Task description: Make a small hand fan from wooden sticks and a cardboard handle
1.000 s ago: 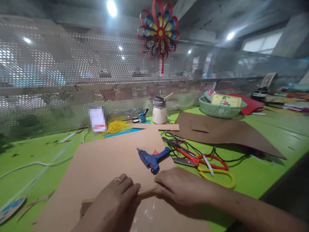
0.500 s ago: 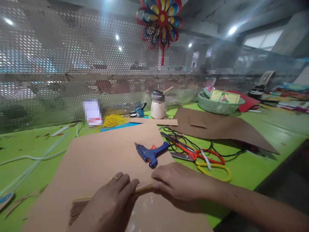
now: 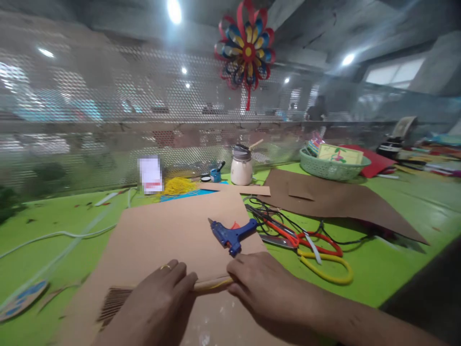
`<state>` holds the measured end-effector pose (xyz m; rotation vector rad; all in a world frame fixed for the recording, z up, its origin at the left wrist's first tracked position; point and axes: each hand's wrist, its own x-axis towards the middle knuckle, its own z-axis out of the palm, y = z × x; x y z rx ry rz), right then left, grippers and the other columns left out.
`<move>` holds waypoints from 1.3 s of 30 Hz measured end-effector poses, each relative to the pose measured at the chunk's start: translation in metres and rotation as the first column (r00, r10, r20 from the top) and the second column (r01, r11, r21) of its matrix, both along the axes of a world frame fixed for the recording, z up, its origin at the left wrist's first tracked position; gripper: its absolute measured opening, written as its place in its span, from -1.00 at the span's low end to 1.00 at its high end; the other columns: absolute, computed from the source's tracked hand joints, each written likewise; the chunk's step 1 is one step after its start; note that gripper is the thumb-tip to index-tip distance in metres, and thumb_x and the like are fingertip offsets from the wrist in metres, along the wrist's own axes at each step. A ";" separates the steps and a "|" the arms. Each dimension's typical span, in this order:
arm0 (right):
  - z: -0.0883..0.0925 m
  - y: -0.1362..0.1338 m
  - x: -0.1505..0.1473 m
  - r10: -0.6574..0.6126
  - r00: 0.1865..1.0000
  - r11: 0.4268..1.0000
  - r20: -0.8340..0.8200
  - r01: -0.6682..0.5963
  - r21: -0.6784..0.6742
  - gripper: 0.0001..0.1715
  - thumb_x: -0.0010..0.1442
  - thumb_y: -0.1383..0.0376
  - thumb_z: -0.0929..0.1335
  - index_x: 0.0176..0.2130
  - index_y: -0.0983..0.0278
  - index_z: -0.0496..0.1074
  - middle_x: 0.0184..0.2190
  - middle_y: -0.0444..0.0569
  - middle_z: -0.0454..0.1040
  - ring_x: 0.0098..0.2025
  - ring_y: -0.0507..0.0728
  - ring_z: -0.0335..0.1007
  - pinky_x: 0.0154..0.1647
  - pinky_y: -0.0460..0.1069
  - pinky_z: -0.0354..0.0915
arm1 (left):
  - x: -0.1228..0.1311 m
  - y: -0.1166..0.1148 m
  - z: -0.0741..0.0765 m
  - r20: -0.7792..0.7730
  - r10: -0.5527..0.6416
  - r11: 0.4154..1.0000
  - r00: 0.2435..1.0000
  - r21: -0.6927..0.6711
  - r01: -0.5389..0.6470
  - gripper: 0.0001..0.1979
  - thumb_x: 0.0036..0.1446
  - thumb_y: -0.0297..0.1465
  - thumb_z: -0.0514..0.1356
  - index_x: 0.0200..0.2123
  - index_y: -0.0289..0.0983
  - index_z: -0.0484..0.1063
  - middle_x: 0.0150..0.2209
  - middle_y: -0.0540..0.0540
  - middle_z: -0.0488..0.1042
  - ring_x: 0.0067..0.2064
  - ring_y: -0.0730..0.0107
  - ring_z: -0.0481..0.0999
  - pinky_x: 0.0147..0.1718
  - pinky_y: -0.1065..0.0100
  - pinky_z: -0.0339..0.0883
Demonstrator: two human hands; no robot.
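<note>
My left hand (image 3: 154, 300) and my right hand (image 3: 264, 288) are both closed on a thin roll of tan paper (image 3: 212, 286), which shows between them. A yellowish line runs along the roll near my right fingers. Beyond my left hand sticks out a fringed paper end (image 3: 114, 303), cut into narrow strips; my hand hides how it joins the roll. Under both hands lies a large tan paper sheet (image 3: 169, 235). Just past my right fingers, a blue glue gun (image 3: 232, 235) rests on that sheet, its nozzle pointing left.
Right of the sheet lie scissors with red handles (image 3: 336, 247) and yellow handles (image 3: 342, 278), among black cords. Dark brown paper (image 3: 324, 202), a green basket (image 3: 333, 168), a cream jar (image 3: 241, 170) and yellow strands (image 3: 180, 186) are farther back. A perforated screen (image 3: 144, 134) stands behind.
The camera view has tilted up and shifted slightly left, so the tabletop things appear lower and farther right. Both hands keep their hold on the paper roll, with a slightly wider gap between them.
</note>
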<state>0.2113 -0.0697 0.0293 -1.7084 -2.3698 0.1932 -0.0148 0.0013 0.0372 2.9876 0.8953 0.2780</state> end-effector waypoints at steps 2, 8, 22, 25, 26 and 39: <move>-0.006 -0.001 0.006 -0.033 0.999 0.999 0.013 0.033 -0.004 -0.85 0.34 0.30 0.29 -0.25 0.25 0.44 -0.27 -0.03 0.58 -0.29 0.18 0.48 -0.36 0.01 0.10 | 0.000 -0.003 0.003 -0.003 0.030 0.999 1.000 0.023 -0.030 -0.77 0.15 -0.50 0.02 -0.44 -0.20 0.44 -0.39 -0.10 0.42 -0.36 0.24 0.34 -0.32 0.26 0.29; -0.021 -0.001 0.043 -0.055 0.988 0.998 0.143 0.051 0.028 -0.71 0.25 0.54 0.24 -0.34 0.23 0.44 -0.34 -0.03 0.54 -0.32 0.18 0.48 -0.37 0.00 0.14 | 0.004 -0.011 -0.013 -0.048 0.048 0.994 0.998 0.102 -0.042 -0.84 0.16 -0.51 0.09 -0.44 -0.23 0.41 -0.44 -0.12 0.38 -0.33 0.24 0.33 -0.25 0.24 0.32; 0.028 0.012 0.067 -0.014 0.997 0.988 0.077 0.002 0.156 -0.76 0.33 0.39 0.27 -0.08 0.30 0.48 -0.09 0.17 0.48 -0.01 0.33 0.31 0.01 0.25 0.28 | 0.001 -0.015 0.001 0.022 0.102 0.993 0.995 -0.057 -0.101 -0.81 0.19 -0.49 0.06 -0.37 -0.23 0.46 -0.34 -0.15 0.43 -0.29 0.20 0.36 -0.25 0.20 0.28; 0.031 0.040 0.057 0.066 0.994 0.987 0.091 -0.079 0.141 -0.72 0.29 0.45 0.28 -0.03 0.33 0.46 -0.07 0.17 0.47 0.02 0.30 0.29 0.06 0.22 0.24 | 0.002 -0.013 -0.001 0.030 0.115 0.991 0.993 -0.067 -0.112 -0.77 0.20 -0.50 0.04 -0.43 -0.23 0.46 -0.35 -0.15 0.43 -0.28 0.19 0.37 -0.24 0.20 0.28; 0.029 0.048 0.056 0.085 0.991 0.986 0.099 -0.098 0.133 -0.72 0.26 0.47 0.30 -0.04 0.33 0.46 -0.07 0.15 0.48 0.01 0.28 0.29 0.08 0.19 0.23 | 0.003 -0.011 -0.003 0.033 0.117 0.991 0.993 -0.067 -0.114 -0.76 0.20 -0.49 0.05 -0.44 -0.23 0.46 -0.35 -0.15 0.43 -0.28 0.19 0.38 -0.24 0.20 0.29; -0.016 0.117 0.059 0.081 0.991 0.965 0.104 -0.104 0.239 -0.80 0.29 0.29 0.40 -0.09 0.33 0.47 -0.13 0.04 0.51 -0.04 0.22 0.42 -0.01 0.14 0.37 | 0.004 -0.001 -0.017 0.046 0.168 0.986 0.985 -0.021 -0.167 -0.73 0.25 -0.49 0.02 -0.38 -0.22 0.51 -0.29 -0.16 0.49 -0.23 0.19 0.42 -0.22 0.24 0.27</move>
